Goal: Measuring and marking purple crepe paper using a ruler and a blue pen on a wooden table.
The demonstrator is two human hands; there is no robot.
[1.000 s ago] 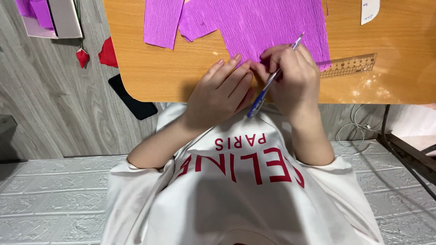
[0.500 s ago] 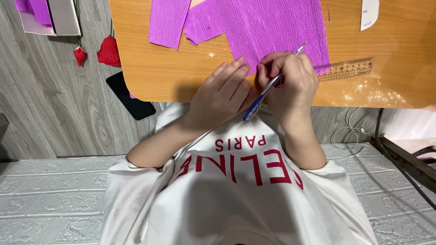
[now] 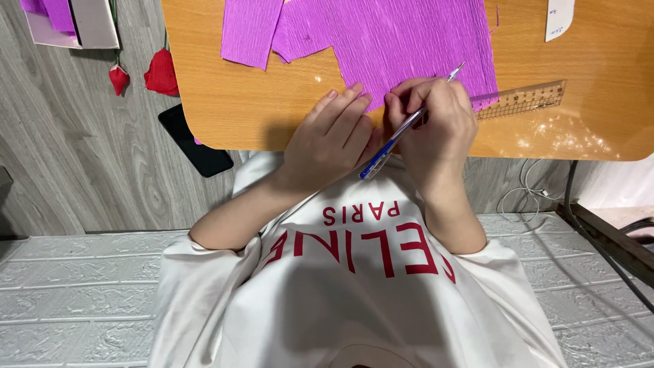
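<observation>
Looking down, I see my white shirt [image 3: 354,300] nearest, then both hands at the near edge of the wooden table [image 3: 238,116]. My right hand [image 3: 436,126] is closed around a blue-capped pen [image 3: 402,129], its tip angled far and right, touching the large purple crepe paper sheet [image 3: 402,41]. My left hand [image 3: 330,136] lies flat, fingers loosely together, holding nothing and pressing that sheet's near edge just beside the right hand. A clear ruler [image 3: 524,101] lies right of the pen hand, partly under the paper. Farther left sits a smaller purple strip [image 3: 251,31]. Off the table's left edge, a black phone [image 3: 194,140] and red petals [image 3: 160,71] lie on the grey floor.
</observation>
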